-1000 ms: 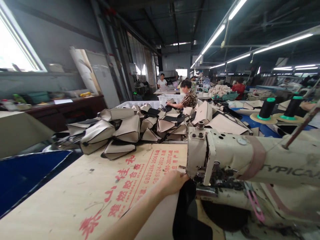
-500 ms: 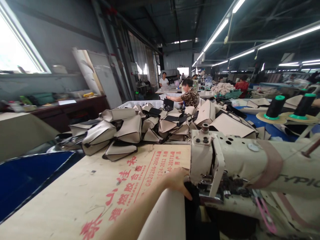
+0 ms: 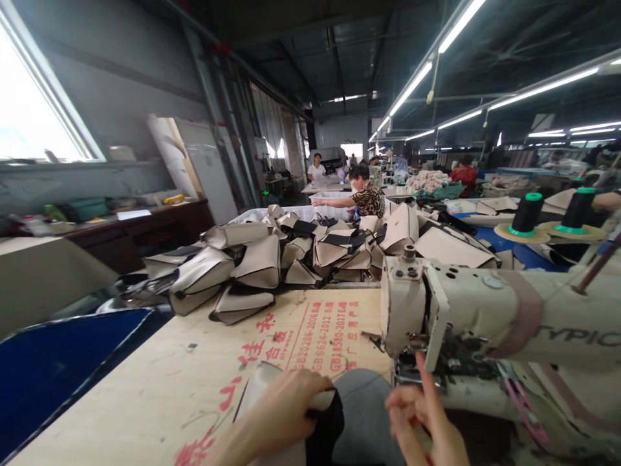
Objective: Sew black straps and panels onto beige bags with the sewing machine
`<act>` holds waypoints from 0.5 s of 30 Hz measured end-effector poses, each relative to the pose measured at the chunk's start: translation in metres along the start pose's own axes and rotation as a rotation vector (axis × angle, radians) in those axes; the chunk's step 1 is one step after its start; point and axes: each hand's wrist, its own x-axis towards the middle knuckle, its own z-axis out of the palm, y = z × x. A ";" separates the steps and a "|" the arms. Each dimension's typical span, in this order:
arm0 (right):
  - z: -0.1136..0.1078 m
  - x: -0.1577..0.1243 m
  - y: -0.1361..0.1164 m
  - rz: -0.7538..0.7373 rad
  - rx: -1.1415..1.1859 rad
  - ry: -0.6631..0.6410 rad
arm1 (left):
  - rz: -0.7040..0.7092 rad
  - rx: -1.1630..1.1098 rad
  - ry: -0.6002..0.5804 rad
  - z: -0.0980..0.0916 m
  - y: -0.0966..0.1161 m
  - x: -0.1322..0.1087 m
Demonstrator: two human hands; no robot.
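My left hand (image 3: pixel 286 411) is closed on the edge of a beige bag (image 3: pixel 259 382) with black trim (image 3: pixel 330 421), low in front of the sewing machine (image 3: pixel 412 304). Beside the trim shows a smooth grey rounded panel (image 3: pixel 366 408), lying between my hands. My right hand (image 3: pixel 427 421) is just below the machine's head, its index finger stretched up towards the needle area and its other fingers loosely bent. I see nothing held in it. The bag's lower part runs out of the picture.
A plywood board (image 3: pixel 194 388) with red print forms the work surface. Behind it is a heap of beige and black bags (image 3: pixel 257 259). Black thread cones (image 3: pixel 527 213) stand at the right. A blue sheet (image 3: pixel 72 375) hangs at the left. A co-worker (image 3: pixel 369 194) sits beyond the heap.
My left hand has drawn the bag back from the needle area, towards me and to the left. My right hand has come into view under the machine head.
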 end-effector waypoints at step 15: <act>-0.024 -0.015 0.046 -0.202 -0.321 0.051 | -0.085 0.076 0.034 -0.002 -0.023 -0.016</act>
